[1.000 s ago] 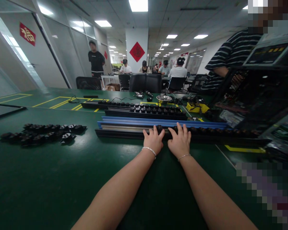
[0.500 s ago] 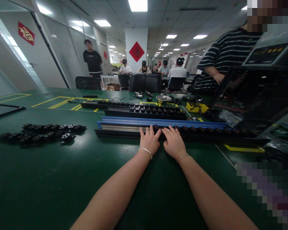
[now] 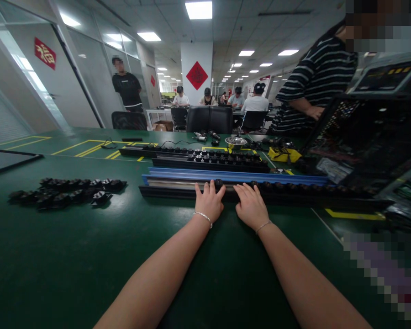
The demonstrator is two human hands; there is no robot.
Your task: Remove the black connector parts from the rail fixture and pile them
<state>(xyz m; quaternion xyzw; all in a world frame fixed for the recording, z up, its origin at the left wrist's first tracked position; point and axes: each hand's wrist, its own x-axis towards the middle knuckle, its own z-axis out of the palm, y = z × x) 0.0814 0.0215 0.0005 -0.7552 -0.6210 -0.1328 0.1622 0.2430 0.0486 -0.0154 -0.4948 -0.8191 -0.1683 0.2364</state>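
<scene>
Two hands on a long black rail [image 3: 167, 192] here, which lies across the near middle of the green table [image 3: 71, 256], long axis running left to right, one end pointing left and the other off toward the dark right side. The left hand [image 3: 209, 201] has its fingers spread, thumb and index around a round black piece [image 3: 218, 183] on the rail, can't tell if they're actually pinching it. The right hand [image 3: 252, 209] has its fingers stretched out fairly close together over the rail, can't tell if they grip anything either.

Compared with a second ago, that round piece and the left hand have both slid left along the rail, and the right fingers were spread wider back then.

A blue rail [image 3: 178, 172] sits right behind, with more black rails [image 3: 208, 166] past it, plus a metal bowl [image 3: 236, 141] and a yellow bag [image 3: 284, 155]. Loose black parts [image 3: 60, 200] are grouped off left, and the hands block a bit of the black rail
</scene>
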